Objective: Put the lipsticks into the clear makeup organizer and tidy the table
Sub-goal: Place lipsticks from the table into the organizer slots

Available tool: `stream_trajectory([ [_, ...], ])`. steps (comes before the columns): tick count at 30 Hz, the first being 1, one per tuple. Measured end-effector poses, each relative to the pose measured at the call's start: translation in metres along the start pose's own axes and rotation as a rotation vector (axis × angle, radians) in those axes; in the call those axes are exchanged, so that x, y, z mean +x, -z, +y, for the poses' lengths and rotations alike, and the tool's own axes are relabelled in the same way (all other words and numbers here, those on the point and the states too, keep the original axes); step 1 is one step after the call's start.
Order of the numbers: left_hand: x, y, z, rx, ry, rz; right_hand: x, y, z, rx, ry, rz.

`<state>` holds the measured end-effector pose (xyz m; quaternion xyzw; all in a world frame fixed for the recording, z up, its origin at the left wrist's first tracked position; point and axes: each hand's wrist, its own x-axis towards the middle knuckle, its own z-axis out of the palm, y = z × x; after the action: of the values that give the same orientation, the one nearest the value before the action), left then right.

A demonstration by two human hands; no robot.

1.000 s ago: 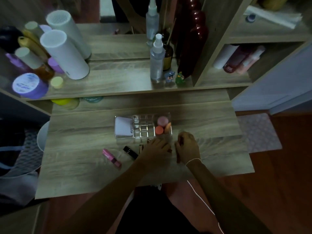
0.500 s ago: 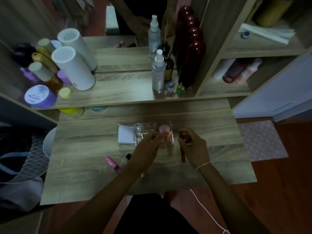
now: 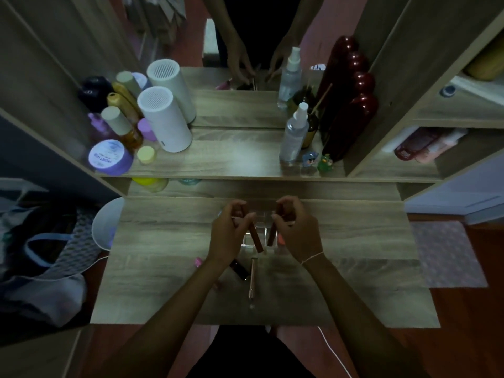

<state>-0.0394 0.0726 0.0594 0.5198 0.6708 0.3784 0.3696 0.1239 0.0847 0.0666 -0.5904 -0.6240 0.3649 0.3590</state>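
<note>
My left hand is raised over the wooden table, fingers curled shut around a dark red lipstick tube that slants down and toward the middle from my grip. My right hand mirrors it just beside, fingers pinched closed on a second dark red lipstick tube, which angles down toward the first; the lower ends of the two tubes come near each other but stay apart. A thin white string bracelet circles my right wrist.

The clear makeup organizer sits on the table directly beneath and behind my hands, mostly hidden by them; I can make out a few clear compartment edges between the tubes and a bit of orange-pink sponge at its right end, beside my right hand. Whether either tube touches the organizer, I cannot tell.

On the table nearer to me than the organizer lie a black lipstick partly under my left forearm, a slim metallic tube lying lengthwise just right of it, and a pink lipstick showing only its end left of my left wrist.

Beyond the organizer, on the raised shelf, stand a white cylinder to the left and a clear spray bottle to the right.
</note>
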Motion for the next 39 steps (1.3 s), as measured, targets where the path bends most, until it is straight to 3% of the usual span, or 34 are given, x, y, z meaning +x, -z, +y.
stream_trajectory([
  [6,0.01,0.009,-0.009,-0.412,0.24,-0.042,0.012,-0.016,-0.001,-0.009,-0.02,-0.007],
  [12,0.017,0.013,-0.017,-0.492,0.347,-0.158,0.018,-0.027,0.005,-0.072,-0.02,-0.008],
  [17,0.021,0.012,-0.021,-0.699,0.58,-0.247,0.022,-0.032,0.012,-0.104,-0.033,-0.019],
  [22,0.013,0.014,-0.03,-0.566,0.429,-0.32,0.025,-0.034,0.018,-0.209,-0.011,-0.046],
  [27,0.02,0.007,-0.037,-0.525,0.397,-0.271,0.028,-0.042,0.02,-0.29,-0.029,-0.075],
  [31,0.023,0.002,-0.031,-0.251,0.194,-0.272,0.028,-0.04,0.022,-0.312,-0.024,-0.081],
  [39,0.035,-0.002,-0.029,0.175,-0.043,-0.212,0.028,-0.042,0.023,-0.346,-0.038,-0.066],
])
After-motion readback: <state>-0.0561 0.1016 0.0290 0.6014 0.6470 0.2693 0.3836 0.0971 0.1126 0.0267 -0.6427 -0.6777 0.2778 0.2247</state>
